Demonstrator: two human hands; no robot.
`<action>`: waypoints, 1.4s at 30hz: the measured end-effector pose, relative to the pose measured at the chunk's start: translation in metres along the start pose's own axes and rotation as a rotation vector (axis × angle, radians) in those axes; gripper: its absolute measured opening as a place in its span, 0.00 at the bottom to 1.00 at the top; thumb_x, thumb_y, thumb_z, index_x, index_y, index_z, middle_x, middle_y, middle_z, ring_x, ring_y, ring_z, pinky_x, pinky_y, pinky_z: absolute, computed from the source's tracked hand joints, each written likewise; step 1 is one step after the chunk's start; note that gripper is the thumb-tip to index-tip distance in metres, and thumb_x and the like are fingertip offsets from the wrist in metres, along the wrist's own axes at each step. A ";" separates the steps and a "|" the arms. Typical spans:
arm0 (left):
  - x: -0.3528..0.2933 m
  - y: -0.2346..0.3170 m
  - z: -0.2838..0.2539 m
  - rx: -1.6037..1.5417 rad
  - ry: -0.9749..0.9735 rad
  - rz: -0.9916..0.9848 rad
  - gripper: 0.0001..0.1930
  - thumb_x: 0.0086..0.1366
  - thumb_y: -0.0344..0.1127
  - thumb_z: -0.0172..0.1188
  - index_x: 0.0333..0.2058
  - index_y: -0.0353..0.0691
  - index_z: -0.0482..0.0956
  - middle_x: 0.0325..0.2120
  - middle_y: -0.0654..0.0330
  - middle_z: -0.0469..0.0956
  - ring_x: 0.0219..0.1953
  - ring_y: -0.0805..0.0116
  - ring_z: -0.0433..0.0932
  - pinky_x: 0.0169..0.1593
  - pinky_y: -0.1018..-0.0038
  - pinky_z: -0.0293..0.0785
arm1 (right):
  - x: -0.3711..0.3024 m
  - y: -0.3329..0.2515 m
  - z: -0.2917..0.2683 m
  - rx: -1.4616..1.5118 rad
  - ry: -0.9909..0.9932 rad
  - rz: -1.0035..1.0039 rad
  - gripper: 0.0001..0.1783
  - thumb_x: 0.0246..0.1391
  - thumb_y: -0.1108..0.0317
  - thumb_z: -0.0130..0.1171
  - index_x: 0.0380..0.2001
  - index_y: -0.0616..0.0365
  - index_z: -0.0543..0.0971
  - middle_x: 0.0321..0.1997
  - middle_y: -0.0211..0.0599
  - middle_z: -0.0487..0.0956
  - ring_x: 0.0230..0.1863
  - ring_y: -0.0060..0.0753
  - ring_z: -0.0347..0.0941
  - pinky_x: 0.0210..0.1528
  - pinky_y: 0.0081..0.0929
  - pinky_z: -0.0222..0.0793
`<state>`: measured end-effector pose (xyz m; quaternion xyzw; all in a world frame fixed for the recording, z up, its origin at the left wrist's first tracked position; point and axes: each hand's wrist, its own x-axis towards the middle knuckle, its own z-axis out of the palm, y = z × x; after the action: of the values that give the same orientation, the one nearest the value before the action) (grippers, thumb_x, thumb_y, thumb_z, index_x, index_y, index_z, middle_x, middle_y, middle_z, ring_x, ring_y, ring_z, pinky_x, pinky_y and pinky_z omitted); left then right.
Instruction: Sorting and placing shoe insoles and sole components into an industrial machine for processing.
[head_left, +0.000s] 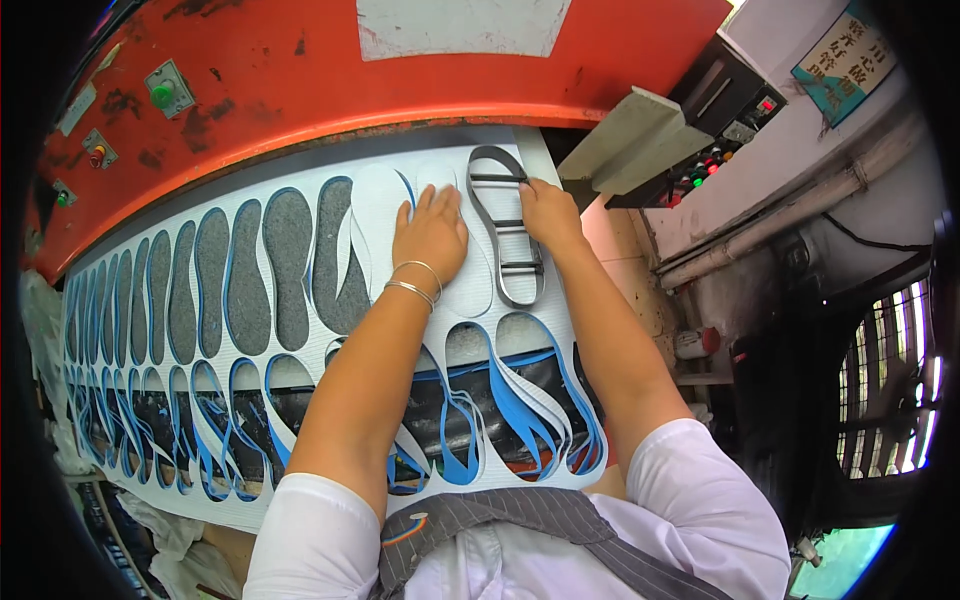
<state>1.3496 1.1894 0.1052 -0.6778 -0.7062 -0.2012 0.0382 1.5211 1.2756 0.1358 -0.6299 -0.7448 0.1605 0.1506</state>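
Note:
My left hand point(436, 232) lies flat with fingers stretched out on a white sole-shaped piece point(470, 280). Just left of it, another white sole shape point(375, 225) rests partly over a cut hole. My right hand point(548, 212) is closed on the right edge of a dark metal sole-shaped cutting die point(508, 224), which has several crossbars. The die lies on the right end of a ribbed white sheet point(235, 360) with blue showing at its cut edges. Rows of sole-shaped holes run through this sheet, and grey surface shows through the far row.
A worn red-orange machine beam point(290, 90) with a green button point(163, 96) spans the far side. At the right stands a dark control box point(715, 125) with lit buttons, beside a pale angled plate point(640, 140). Loose cut strips hang near my body. A pipe point(765, 225) runs along the right wall.

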 end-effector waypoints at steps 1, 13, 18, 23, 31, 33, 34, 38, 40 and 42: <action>-0.001 -0.006 0.000 0.006 -0.009 -0.010 0.24 0.63 0.41 0.44 0.58 0.45 0.65 0.61 0.63 0.61 0.65 0.63 0.53 0.64 0.55 0.49 | -0.011 -0.008 -0.007 0.136 -0.055 -0.045 0.28 0.51 0.49 0.53 0.48 0.59 0.73 0.47 0.56 0.74 0.51 0.55 0.70 0.52 0.44 0.65; 0.015 -0.006 -0.007 -0.042 0.002 -0.108 0.25 0.56 0.39 0.46 0.55 0.50 0.70 0.54 0.61 0.65 0.59 0.67 0.58 0.57 0.57 0.50 | -0.079 0.044 -0.005 0.319 -0.175 -0.656 0.40 0.24 0.53 0.76 0.43 0.56 0.71 0.66 0.65 0.52 0.70 0.55 0.43 0.68 0.39 0.45; 0.020 -0.014 -0.005 -0.061 0.027 -0.094 0.24 0.56 0.40 0.47 0.54 0.49 0.71 0.54 0.61 0.65 0.59 0.67 0.58 0.57 0.58 0.50 | -0.074 0.035 -0.006 0.281 -0.145 -0.682 0.39 0.24 0.56 0.76 0.43 0.57 0.71 0.66 0.64 0.53 0.70 0.55 0.43 0.67 0.38 0.46; 0.026 -0.037 -0.010 -0.115 0.097 -0.005 0.23 0.52 0.38 0.52 0.49 0.43 0.74 0.50 0.48 0.70 0.55 0.55 0.66 0.54 0.57 0.62 | -0.067 0.029 0.008 0.286 -0.206 -0.660 0.42 0.28 0.55 0.74 0.49 0.59 0.69 0.66 0.62 0.52 0.70 0.56 0.43 0.68 0.40 0.43; -0.088 -0.225 -0.162 -0.754 0.644 -0.196 0.09 0.62 0.32 0.56 0.39 0.37 0.79 0.36 0.58 0.79 0.38 0.73 0.76 0.43 0.75 0.71 | -0.140 -0.056 -0.076 0.150 0.184 -0.765 0.45 0.34 0.51 0.70 0.55 0.61 0.66 0.57 0.53 0.65 0.60 0.53 0.59 0.59 0.40 0.56; -0.123 -0.301 -0.213 -0.617 0.945 -0.392 0.08 0.55 0.24 0.55 0.35 0.37 0.79 0.33 0.57 0.78 0.35 0.66 0.76 0.43 0.73 0.73 | -0.158 -0.100 -0.061 0.292 0.178 -0.848 0.32 0.39 0.61 0.69 0.48 0.62 0.71 0.46 0.47 0.72 0.48 0.47 0.68 0.51 0.37 0.63; -0.141 -0.341 -0.235 -0.436 1.051 -0.498 0.10 0.53 0.23 0.54 0.35 0.37 0.79 0.34 0.57 0.77 0.36 0.67 0.76 0.43 0.72 0.72 | -0.165 -0.130 -0.048 0.307 0.139 -0.932 0.31 0.38 0.62 0.70 0.46 0.61 0.72 0.42 0.46 0.74 0.44 0.46 0.71 0.48 0.36 0.65; -0.188 -0.481 -0.306 0.097 1.207 -0.532 0.18 0.48 0.24 0.52 0.41 0.28 0.74 0.38 0.48 0.75 0.44 0.52 0.73 0.53 0.65 0.66 | -0.182 -0.271 -0.021 0.400 -0.191 -0.947 0.34 0.47 0.49 0.63 0.53 0.57 0.71 0.49 0.46 0.76 0.45 0.44 0.75 0.48 0.37 0.69; -0.185 -0.525 -0.317 0.143 1.217 -0.460 0.17 0.47 0.27 0.53 0.38 0.29 0.75 0.36 0.46 0.76 0.44 0.50 0.72 0.53 0.61 0.64 | -0.180 -0.338 -0.012 0.395 -0.131 -0.920 0.32 0.48 0.45 0.60 0.49 0.56 0.72 0.44 0.43 0.77 0.42 0.41 0.76 0.42 0.36 0.72; -0.255 -0.623 -0.409 0.448 0.806 -0.708 0.23 0.49 0.32 0.55 0.45 0.29 0.71 0.36 0.43 0.72 0.38 0.46 0.68 0.47 0.59 0.64 | -0.189 -0.401 -0.012 0.490 0.056 -1.121 0.24 0.50 0.50 0.58 0.44 0.54 0.70 0.38 0.44 0.78 0.37 0.46 0.77 0.35 0.42 0.71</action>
<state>0.6741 0.8113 0.2514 -0.2456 -0.8450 -0.2893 0.3769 1.1996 1.0277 0.3149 -0.0932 -0.9000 0.2070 0.3722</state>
